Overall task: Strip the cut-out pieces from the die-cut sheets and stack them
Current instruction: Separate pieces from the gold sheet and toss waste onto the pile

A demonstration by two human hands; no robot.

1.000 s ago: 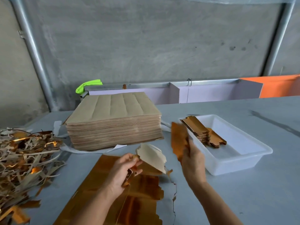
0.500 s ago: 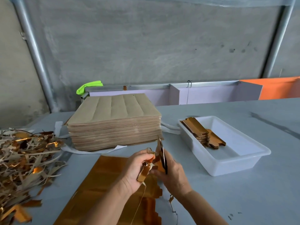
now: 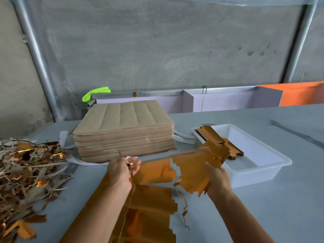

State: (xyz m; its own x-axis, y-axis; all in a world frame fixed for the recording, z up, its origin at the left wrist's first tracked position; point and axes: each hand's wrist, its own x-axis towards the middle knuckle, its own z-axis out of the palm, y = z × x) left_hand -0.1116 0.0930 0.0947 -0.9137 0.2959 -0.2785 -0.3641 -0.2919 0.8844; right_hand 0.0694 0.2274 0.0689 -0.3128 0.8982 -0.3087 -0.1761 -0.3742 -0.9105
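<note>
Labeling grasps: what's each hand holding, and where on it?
Right hand grips a gold cut-out piece by its near right edge. Left hand pinches the gold die-cut sheet at its left edge.

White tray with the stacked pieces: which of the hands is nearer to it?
Right. The right hand grips a gold cut-out piece just beside the white tray, at its near-left wall. The left hand holds the waste strip further left, in front of the brown sheet stack.
</note>
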